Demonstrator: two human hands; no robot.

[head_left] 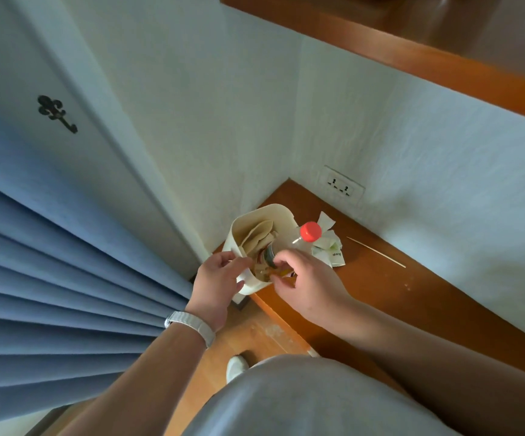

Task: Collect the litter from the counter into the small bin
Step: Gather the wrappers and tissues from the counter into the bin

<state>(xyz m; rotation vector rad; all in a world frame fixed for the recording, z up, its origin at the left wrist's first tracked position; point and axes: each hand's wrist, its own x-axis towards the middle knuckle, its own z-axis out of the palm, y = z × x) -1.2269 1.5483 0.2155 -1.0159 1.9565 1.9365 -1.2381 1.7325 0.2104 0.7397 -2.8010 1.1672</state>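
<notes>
L hand (215,284) pinches near rim of small cream plastic bin (273,212) at corner end of brown wooden counter (396,294). R hand (305,278), fingers curled, holds clear plastic bottle w/ red cap (295,242), base down inside bin, cap tilted right. Crumpled white paper (328,243) just beside bin; thin wooden skewer (375,251) near it.

1. bottle (293,243): only the red cap and clear neck show. The rest sits behind the right hand (305,281) gripping it and down inside the small bin (273,212).
2. The small bin's near wall is covered by the left hand (215,278) holding its rim, and its bottom is buried under paper scraps (256,239).
3. Print on the crumpled paper (328,247) is way too small to read.
4. The surface (412,294) runs off the right edge, and the shelf (412,55) is cut by the top.
5. The shoe (236,366) is half hidden by grey clothing (302,404).
</notes>
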